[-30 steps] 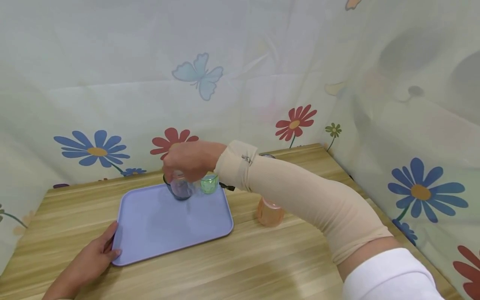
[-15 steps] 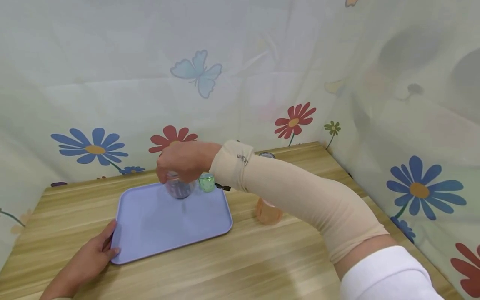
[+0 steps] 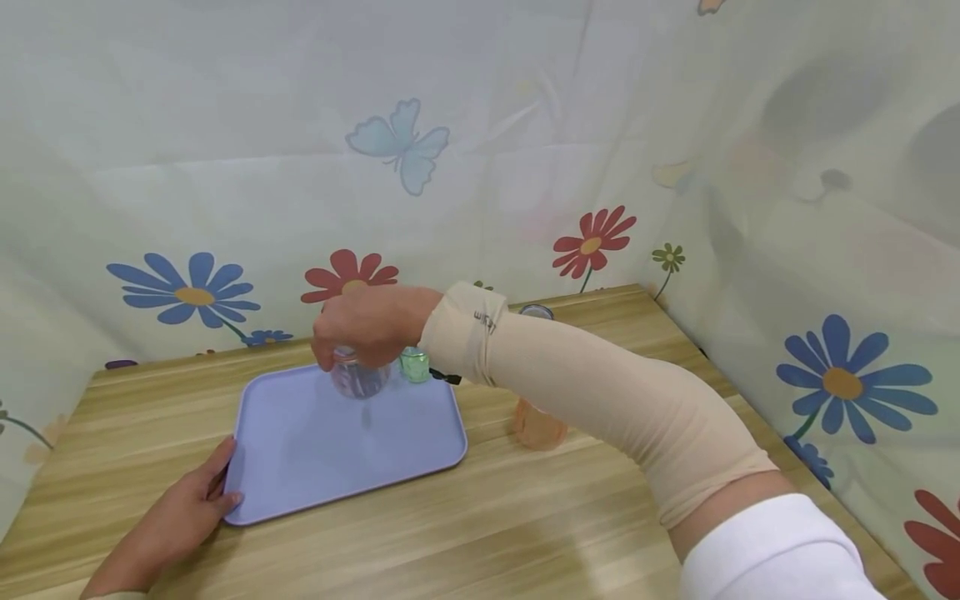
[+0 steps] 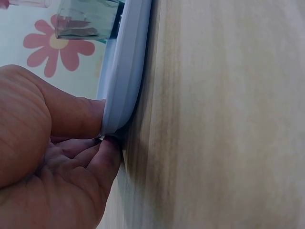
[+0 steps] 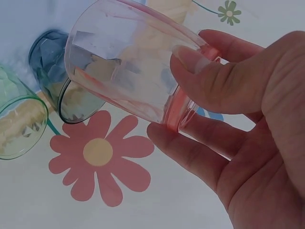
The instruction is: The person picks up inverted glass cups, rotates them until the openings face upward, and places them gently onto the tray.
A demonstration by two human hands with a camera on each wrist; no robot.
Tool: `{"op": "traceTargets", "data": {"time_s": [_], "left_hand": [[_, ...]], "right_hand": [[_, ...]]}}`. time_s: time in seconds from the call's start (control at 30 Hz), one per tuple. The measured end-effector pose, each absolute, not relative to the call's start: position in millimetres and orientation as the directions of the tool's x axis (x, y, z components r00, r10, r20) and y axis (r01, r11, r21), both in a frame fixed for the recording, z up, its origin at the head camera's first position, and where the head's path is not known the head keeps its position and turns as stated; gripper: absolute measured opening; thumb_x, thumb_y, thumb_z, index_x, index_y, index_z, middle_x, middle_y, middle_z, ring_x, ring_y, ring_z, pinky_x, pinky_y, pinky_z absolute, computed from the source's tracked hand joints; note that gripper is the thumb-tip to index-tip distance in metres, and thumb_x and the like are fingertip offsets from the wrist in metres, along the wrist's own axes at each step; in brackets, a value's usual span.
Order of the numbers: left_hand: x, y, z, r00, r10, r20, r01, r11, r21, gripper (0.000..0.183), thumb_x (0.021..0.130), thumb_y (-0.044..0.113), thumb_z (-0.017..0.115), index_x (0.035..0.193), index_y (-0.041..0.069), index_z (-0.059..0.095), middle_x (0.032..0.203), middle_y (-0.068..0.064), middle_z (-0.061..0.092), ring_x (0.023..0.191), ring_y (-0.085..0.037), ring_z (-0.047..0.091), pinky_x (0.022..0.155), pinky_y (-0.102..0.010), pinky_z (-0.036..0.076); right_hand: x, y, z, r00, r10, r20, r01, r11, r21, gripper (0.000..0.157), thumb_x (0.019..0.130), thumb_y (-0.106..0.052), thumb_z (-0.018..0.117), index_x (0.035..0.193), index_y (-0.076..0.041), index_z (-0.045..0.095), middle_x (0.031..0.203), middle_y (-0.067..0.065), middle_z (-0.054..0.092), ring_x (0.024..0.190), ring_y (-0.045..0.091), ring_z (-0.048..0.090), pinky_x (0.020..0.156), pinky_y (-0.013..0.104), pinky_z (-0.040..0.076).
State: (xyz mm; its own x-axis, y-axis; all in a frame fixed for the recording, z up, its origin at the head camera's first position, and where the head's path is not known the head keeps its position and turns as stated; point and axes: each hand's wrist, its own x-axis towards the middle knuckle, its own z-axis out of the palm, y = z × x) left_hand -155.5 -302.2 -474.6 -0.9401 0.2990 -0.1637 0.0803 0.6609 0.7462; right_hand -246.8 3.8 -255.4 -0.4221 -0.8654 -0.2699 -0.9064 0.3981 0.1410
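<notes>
My right hand [image 3: 371,325] holds a clear, pink-tinted glass cup [image 5: 124,71] by its pink-ringed end, thumb on one side and fingers on the other. In the head view the cup hangs over the far part of a lilac-blue tray [image 3: 330,467]. On the tray a dark blue glass [image 5: 50,64] and a green glass [image 3: 415,367] stand close by; the held cup overlaps the blue one in view. At the tray's near-left corner, my left hand [image 3: 176,512] pinches the edge, thumb [image 4: 78,117] above and fingers beneath.
An orange glass [image 3: 540,427] stands on the wooden table [image 3: 510,525] right of the tray, partly behind my right forearm. Farther back, another glass [image 3: 537,312] shows only its dark rim. A flower-printed curtain [image 3: 465,167] closes off the back and right.
My right hand has shifted slightly left with the cup, which now covers the dark blue glass in the head view. The left hand and tray stay put.
</notes>
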Motion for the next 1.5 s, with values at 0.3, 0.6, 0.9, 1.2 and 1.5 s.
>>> {"op": "traceTargets", "data": {"time_s": [0.3, 0.6, 0.9, 1.2, 1.5], "left_hand": [[-156, -302, -478, -0.942, 0.301, -0.145, 0.092, 0.651, 0.754, 0.077, 0.099, -0.006, 0.055, 0.157, -0.02, 0.005, 0.16, -0.048, 0.007, 0.145, -0.059, 0.019, 0.092, 0.01, 0.024], [-158, -305, -477, -0.935, 0.304, -0.184, 0.061, 0.647, 0.76, 0.079, 0.101, -0.003, 0.055, 0.158, -0.018, 0.002, 0.162, -0.046, 0.003, 0.148, -0.059, 0.013, 0.094, 0.009, 0.024], [-159, -306, -477, -0.935, 0.288, -0.205, 0.042, 0.667, 0.744, 0.08, 0.101, -0.001, 0.057, 0.159, -0.015, 0.003, 0.163, -0.044, 0.005, 0.147, -0.059, 0.018, 0.09, 0.01, 0.026], [-160, -306, -472, -0.928, 0.269, -0.259, -0.002, 0.69, 0.723, 0.081, 0.103, 0.004, 0.057, 0.16, -0.012, 0.001, 0.165, -0.041, 0.002, 0.151, -0.058, 0.018, 0.09, 0.009, 0.028], [-161, -307, -469, -0.922, 0.27, -0.276, -0.016, 0.688, 0.726, 0.082, 0.104, 0.005, 0.057, 0.161, -0.011, 0.0, 0.166, -0.039, 0.001, 0.151, -0.058, 0.017, 0.089, 0.009, 0.028]], "right_hand": [[-245, -3, -256, -0.425, -0.857, -0.292, -0.905, 0.415, 0.1, 0.037, 0.101, -0.015, 0.065, 0.132, -0.032, 0.073, 0.13, -0.014, 0.073, 0.123, 0.007, 0.065, 0.097, 0.025, 0.053], [-244, -8, -257, -0.404, -0.866, -0.295, -0.913, 0.402, 0.071, 0.036, 0.1, -0.016, 0.067, 0.133, -0.029, 0.072, 0.13, -0.011, 0.073, 0.122, 0.008, 0.065, 0.102, 0.02, 0.054], [-243, -16, -258, -0.372, -0.878, -0.303, -0.925, 0.377, 0.043, 0.035, 0.1, -0.015, 0.067, 0.133, -0.026, 0.072, 0.13, -0.01, 0.073, 0.123, 0.008, 0.065, 0.106, 0.019, 0.052], [-242, -23, -259, -0.373, -0.87, -0.321, -0.924, 0.381, 0.041, 0.038, 0.099, -0.018, 0.069, 0.136, -0.027, 0.07, 0.133, -0.011, 0.072, 0.125, 0.008, 0.062, 0.106, 0.02, 0.052], [-243, -25, -259, -0.355, -0.887, -0.296, -0.933, 0.355, 0.056, 0.035, 0.101, -0.019, 0.067, 0.135, -0.026, 0.07, 0.132, -0.01, 0.072, 0.126, 0.01, 0.062, 0.107, 0.019, 0.05]]}}
